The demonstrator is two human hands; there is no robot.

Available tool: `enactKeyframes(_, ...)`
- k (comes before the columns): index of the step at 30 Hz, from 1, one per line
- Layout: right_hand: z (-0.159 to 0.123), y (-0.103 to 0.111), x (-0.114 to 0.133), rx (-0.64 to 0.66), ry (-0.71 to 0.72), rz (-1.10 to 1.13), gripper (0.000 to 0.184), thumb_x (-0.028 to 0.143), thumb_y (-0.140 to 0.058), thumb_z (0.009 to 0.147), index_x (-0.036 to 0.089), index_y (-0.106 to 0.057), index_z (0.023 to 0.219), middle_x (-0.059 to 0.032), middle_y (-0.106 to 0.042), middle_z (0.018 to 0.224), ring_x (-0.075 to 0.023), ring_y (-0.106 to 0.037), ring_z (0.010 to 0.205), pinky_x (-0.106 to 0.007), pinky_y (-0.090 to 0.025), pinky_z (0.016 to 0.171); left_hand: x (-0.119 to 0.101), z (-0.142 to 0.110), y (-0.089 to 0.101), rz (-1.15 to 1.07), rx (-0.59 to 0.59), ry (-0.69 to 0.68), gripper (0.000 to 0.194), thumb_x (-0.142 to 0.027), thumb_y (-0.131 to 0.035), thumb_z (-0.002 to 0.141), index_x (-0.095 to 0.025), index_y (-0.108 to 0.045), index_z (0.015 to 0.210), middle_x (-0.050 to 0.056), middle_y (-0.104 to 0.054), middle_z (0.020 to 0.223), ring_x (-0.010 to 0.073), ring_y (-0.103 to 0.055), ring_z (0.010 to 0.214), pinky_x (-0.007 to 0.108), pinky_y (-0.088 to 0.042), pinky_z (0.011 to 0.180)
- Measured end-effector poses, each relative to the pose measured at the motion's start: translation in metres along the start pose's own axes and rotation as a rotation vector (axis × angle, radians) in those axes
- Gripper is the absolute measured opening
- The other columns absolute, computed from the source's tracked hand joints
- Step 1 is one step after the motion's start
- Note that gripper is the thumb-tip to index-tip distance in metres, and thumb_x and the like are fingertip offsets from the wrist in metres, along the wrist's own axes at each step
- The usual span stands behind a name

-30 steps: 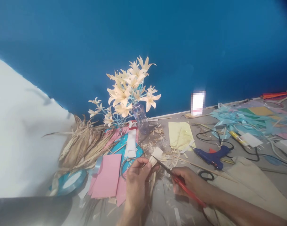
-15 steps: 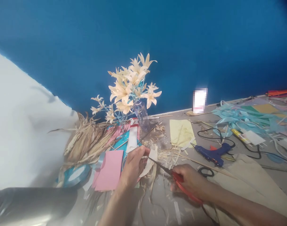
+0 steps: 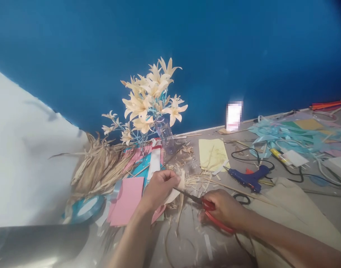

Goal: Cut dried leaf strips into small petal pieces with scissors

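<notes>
My left hand (image 3: pixel 162 188) pinches a pale strip (image 3: pixel 173 196), either corn husk or paper, between thumb and fingers. Red-handled scissors (image 3: pixel 219 222) are gripped in my right hand (image 3: pixel 222 208), their dark blades pointing left and touching the strip near my left fingertips. Beneath and around the hands lie pale cuttings (image 3: pixel 202 181) and thin fibres. A stack of pink paper (image 3: pixel 129 201) rests just left of my left forearm. Beyond the hands, cream artificial flowers (image 3: pixel 144 104) stand in a clear bottle (image 3: pixel 165 136).
Dried corn husks (image 3: pixel 94 167) and a blue ribbon roll (image 3: pixel 88 208) lie at left. A blue glue gun (image 3: pixel 247 176) with a black cord sits at right, beyond a beige cloth (image 3: pixel 293 212). Yellow paper (image 3: pixel 213 154) lies ahead; light-blue ribbons (image 3: pixel 284 136) pile up at far right.
My left hand has shifted its hold on the strip, turning palm-down with the strip now hanging below the fingers. The scissors moved slightly left and their blades have come together.
</notes>
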State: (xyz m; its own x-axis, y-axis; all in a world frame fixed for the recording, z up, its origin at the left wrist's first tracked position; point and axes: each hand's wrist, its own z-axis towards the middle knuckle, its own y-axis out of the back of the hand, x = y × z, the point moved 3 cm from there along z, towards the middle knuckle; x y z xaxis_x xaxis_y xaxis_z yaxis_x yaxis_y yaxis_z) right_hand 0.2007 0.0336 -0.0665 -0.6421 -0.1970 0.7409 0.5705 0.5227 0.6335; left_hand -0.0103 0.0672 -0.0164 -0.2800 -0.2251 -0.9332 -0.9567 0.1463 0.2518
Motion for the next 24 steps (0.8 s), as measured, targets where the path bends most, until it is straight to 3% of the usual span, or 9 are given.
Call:
enactKeyframes(7, -0.001, 0.005, 0.005, -0.02, 0.034, -0.043, 0.031, 0.037, -0.067, 0.071, 0.02, -0.042, 0.062, 0.003, -0.05, 0.063, -0.013, -0.04, 0.058, -0.023, -0.027, 0.055, 0.001, 0.0, -0.008, -0.19, 0.028, 0.024, 0.036, -0.047, -0.071, 0.073, -0.015, -0.058, 0.061, -0.004, -0.047, 0.055, 0.0081, -0.036, 0.05, 0.022, -0.027, 0.05)
enactKeyframes(12, 0.004, 0.001, -0.011, -0.003, 0.039, 0.073, 0.028, 0.032, -0.063, 0.074, 0.021, -0.04, 0.062, 0.0043, -0.045, 0.06, -0.0123, -0.038, 0.057, -0.022, -0.029, 0.054, 0.0, -0.006, -0.005, -0.35, 0.14, 0.0, 0.057, -0.068, -0.056, 0.079, -0.013, -0.069, 0.087, 0.008, -0.064, 0.077, 0.0165, -0.058, 0.065, 0.027, -0.043, 0.057)
enactKeyframes(14, 0.005, 0.0, -0.017, 0.002, 0.036, 0.13, 0.03, 0.033, -0.063, 0.075, 0.021, -0.039, 0.062, 0.0046, -0.042, 0.06, -0.012, -0.037, 0.057, -0.021, -0.029, 0.052, 0.0, -0.009, -0.003, -0.357, 0.19, -0.006, 0.053, -0.064, -0.063, 0.076, -0.014, -0.068, 0.094, 0.008, -0.065, 0.083, 0.0175, -0.059, 0.071, 0.027, -0.045, 0.061)
enactKeyframes(17, 0.006, 0.0, -0.021, 0.033, 0.031, 0.221, 0.035, 0.04, -0.062, 0.08, 0.02, -0.038, 0.063, 0.0048, -0.037, 0.06, -0.0114, -0.034, 0.057, -0.021, -0.027, 0.051, 0.002, -0.01, -0.007, -0.336, 0.241, 0.012, 0.035, -0.047, -0.075, 0.072, -0.015, -0.067, 0.084, 0.004, -0.063, 0.072, 0.0142, -0.056, 0.064, 0.026, -0.043, 0.061)
enactKeyframes(20, 0.005, 0.002, -0.019, 0.074, 0.054, 0.311, 0.041, 0.052, -0.058, 0.084, 0.02, -0.039, 0.066, 0.0051, -0.034, 0.061, -0.0109, -0.029, 0.058, -0.022, -0.025, 0.051, 0.003, -0.01, -0.014, -0.285, 0.185, 0.02, 0.027, -0.04, -0.075, 0.072, -0.015, -0.062, 0.069, 0.002, -0.061, 0.063, 0.0127, -0.053, 0.059, 0.025, -0.042, 0.06)
enactKeyframes(24, 0.003, 0.004, -0.017, 0.131, 0.109, 0.36, 0.046, 0.061, -0.056, 0.083, 0.019, -0.041, 0.068, 0.0048, -0.035, 0.064, -0.011, -0.029, 0.058, -0.022, -0.024, 0.051, 0.003, -0.01, -0.018, -0.211, 0.143, 0.038, 0.022, -0.035, -0.07, 0.072, -0.017, -0.06, 0.065, 0.0, -0.062, 0.059, 0.0116, -0.051, 0.054, 0.023, -0.038, 0.055)
